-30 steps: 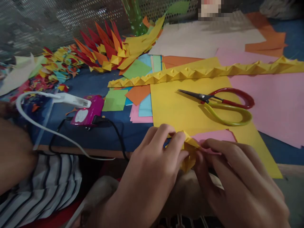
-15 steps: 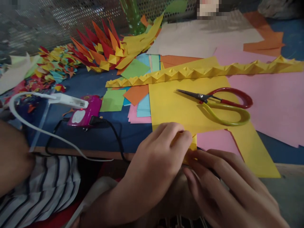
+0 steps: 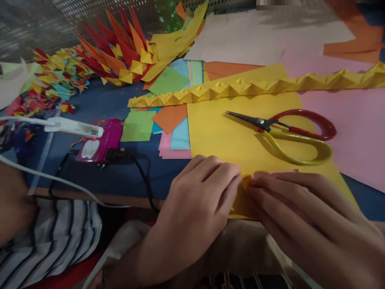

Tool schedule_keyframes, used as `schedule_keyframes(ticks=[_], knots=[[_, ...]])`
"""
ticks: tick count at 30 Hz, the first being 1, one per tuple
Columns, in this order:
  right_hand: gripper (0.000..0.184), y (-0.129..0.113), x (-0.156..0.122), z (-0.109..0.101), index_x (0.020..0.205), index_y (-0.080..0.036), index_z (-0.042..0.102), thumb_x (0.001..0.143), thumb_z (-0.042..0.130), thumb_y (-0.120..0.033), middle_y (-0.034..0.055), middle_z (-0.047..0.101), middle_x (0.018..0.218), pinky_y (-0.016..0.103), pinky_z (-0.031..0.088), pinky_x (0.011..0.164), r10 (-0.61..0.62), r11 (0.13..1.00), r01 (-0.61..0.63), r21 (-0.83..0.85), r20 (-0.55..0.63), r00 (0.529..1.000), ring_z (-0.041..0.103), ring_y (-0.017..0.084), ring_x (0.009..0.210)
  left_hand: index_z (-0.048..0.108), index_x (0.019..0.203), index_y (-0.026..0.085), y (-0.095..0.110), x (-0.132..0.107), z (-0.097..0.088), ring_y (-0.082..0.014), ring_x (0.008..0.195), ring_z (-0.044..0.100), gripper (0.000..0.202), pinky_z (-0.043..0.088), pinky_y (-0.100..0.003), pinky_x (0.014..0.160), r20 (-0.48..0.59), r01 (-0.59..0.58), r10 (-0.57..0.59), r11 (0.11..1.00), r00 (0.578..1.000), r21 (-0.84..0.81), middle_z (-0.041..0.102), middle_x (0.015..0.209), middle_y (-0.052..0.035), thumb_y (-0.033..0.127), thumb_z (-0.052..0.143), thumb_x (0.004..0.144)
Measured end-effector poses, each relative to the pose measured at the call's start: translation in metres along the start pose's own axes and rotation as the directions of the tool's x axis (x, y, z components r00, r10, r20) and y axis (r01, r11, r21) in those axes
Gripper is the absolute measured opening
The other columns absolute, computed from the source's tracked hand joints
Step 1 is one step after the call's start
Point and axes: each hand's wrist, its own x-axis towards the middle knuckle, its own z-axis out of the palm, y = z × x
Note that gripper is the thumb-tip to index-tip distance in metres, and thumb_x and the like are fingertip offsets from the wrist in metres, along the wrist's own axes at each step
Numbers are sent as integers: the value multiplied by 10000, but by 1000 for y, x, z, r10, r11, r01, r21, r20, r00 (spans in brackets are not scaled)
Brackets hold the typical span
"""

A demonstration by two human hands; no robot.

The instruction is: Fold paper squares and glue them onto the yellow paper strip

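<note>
At the table's near edge, my left hand [image 3: 201,196] and my right hand [image 3: 303,208] pinch a small piece of folded yellow paper [image 3: 247,181] between their fingertips. Most of that piece is hidden by my fingers. Below it lies a large yellow paper sheet [image 3: 210,132]. Scissors [image 3: 261,123] with one red and one yellow-green handle rest on the sheet, beyond my right hand, blades pointing left. Farther back, a long yellow strip of pointed paper folds [image 3: 216,90] stretches across the papers.
Left of my hands are a magenta power adapter [image 3: 105,140] with cables and stacked green paper [image 3: 138,126]. Red, orange and yellow paper spikes [image 3: 126,52] stand behind, beside a scrap heap [image 3: 60,76]. Pink sheets [image 3: 361,132] lie right. A person in a striped garment [image 3: 60,241] sits left.
The view has shifted slightly. My hands have come closer together at the fingertips, and my right hand has moved up over the pink paper and yellow sheet. Both still pinch the yellow piece.
</note>
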Motion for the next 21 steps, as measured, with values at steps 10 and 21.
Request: schedule_keyframes(ticks=[10, 21], knots=[[187, -19, 11, -2, 1121, -108, 711, 937, 737, -84, 107, 700, 1260, 444, 516, 992, 114, 993, -112, 33, -65, 991, 623, 292, 1164, 728, 1145, 174, -7, 21, -13, -150, 985, 587, 193, 477, -276, 890, 187, -138, 143, 990, 972, -40, 660, 1048, -9, 105, 555, 1096], [438, -17, 2, 4, 1320, -140, 710, 905, 706, 1, 116, 675, 1455, 504, 542, 1138, 188, 980, -182, 85, -69, 980, 640, 317, 1319, 697, 1043, 206, -4, 19, -9, -100, 939, 625, 86, 479, -258, 849, 170, 8, 7, 996, 985, -87, 659, 1008, 34, 153, 637, 1075]])
